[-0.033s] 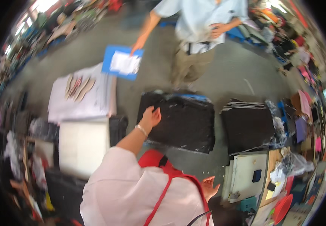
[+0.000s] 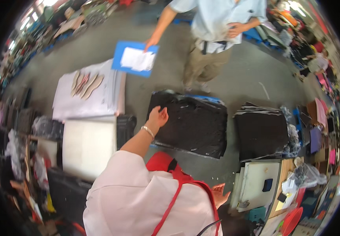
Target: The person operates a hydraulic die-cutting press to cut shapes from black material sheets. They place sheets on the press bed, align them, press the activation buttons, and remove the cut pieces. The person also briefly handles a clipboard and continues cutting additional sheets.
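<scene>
My left hand (image 2: 158,117), a bangle on its wrist, reaches forward over the left part of a stack of black sheets (image 2: 193,128). Nothing is in it, and its fingers are half curled and apart. Low on the right, close to my body, my right hand (image 2: 220,195) is held out empty with its fingers spread. Beyond the black stack stands another person (image 2: 213,35) in a light blue shirt, one hand gripping a blue folder (image 2: 119,59) with white papers (image 2: 138,59) on it.
Left stands a white sheet stack (image 2: 66,98) with shoe-sole-shaped pieces (image 2: 93,86) on top, and a cream block (image 2: 89,149) nearer me. A second black stack (image 2: 261,133) lies right, above white boards (image 2: 258,181) and a red basin (image 2: 292,221). Heaped material lines both sides.
The whole view has shifted slightly. The other person and the blue folder appear a little further right and higher. My hands keep nearly the same pose.
</scene>
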### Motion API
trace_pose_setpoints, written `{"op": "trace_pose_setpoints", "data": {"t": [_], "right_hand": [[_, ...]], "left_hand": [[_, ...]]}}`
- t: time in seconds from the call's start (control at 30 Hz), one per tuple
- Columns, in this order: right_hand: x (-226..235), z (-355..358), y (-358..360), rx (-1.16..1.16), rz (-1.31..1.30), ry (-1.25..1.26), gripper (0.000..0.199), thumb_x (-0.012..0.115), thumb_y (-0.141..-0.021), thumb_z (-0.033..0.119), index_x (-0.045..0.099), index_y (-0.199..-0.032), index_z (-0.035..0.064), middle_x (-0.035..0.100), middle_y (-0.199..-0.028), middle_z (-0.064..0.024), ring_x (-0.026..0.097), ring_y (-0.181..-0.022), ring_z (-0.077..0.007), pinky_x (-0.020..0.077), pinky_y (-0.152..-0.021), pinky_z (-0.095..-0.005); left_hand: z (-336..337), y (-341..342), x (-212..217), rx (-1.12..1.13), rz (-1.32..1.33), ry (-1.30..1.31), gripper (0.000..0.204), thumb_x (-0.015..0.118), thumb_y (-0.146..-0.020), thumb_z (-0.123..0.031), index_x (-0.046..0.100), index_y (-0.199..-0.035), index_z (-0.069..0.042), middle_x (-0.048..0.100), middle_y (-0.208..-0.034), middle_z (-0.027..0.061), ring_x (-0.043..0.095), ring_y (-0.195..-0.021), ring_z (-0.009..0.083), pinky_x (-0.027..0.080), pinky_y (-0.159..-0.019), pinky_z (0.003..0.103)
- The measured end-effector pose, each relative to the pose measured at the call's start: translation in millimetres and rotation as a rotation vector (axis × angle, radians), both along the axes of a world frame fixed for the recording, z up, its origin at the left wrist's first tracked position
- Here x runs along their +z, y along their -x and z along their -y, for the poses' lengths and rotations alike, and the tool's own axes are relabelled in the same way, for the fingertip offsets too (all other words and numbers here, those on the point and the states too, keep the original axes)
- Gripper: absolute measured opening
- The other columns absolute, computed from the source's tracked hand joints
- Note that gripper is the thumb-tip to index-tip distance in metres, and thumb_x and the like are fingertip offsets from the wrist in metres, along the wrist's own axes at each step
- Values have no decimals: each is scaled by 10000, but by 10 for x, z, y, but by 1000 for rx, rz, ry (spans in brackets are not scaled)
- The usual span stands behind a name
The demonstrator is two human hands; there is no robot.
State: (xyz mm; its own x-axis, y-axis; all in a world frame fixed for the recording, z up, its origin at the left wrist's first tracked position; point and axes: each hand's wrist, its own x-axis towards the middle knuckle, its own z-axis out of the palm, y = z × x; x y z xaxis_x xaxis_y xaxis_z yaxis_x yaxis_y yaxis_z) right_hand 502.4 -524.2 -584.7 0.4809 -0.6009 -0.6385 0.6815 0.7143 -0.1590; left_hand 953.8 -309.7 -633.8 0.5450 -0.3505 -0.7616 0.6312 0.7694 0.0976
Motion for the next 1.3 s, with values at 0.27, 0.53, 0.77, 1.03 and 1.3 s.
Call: {"op": "trace_pose_setpoints", "data": {"t": [0.27,0.53,0.77,1.03,1.3], "right_hand": [[-5,-132,248,-13,-142,-38,503,524,-916,486,599,-1014,-2,637,-934,-119,606,-857,-232,509,-775,-364],[306,-1167,623,-173,-443,-61,292,561,-945,285,536,-1118,51,648,-904,-131,641,-744,-204,542,-714,-333],[536,-2742,1605,-868,-624,-182,313,593,-923,290,556,-1090,28,673,-891,-123,665,-703,-186,550,-637,-294],[797,-4549,3171,-1657,-1064,-295,186,572,-944,181,605,-1044,27,674,-833,-104,660,-683,-165,540,-613,-253],[1342,-5680,5582,-1547,-1988,-486,422,687,-810,98,538,-1198,25,652,-1003,-120,634,-883,-211,523,-754,-305]], "left_hand": [[-113,568,-554,-355,68,-112,113,632,-864,-185,597,-908,-87,663,-846,68,638,-763,164,509,-606,295],[1688,2360,-254,-1996,368,-142,137,665,-868,-177,601,-960,-97,593,-794,32,533,-701,154,456,-627,300],[2496,3867,113,-2783,1367,8,198,520,-964,-179,589,-1115,-71,610,-799,41,566,-632,109,472,-557,220],[1247,7494,829,-2510,1732,1132,164,535,-963,-129,631,-1052,-31,627,-802,30,560,-637,73,471,-563,205],[316,10297,1300,-862,2816,1203,207,517,-938,-169,641,-943,-3,638,-832,138,586,-831,331,443,-815,405]]}}
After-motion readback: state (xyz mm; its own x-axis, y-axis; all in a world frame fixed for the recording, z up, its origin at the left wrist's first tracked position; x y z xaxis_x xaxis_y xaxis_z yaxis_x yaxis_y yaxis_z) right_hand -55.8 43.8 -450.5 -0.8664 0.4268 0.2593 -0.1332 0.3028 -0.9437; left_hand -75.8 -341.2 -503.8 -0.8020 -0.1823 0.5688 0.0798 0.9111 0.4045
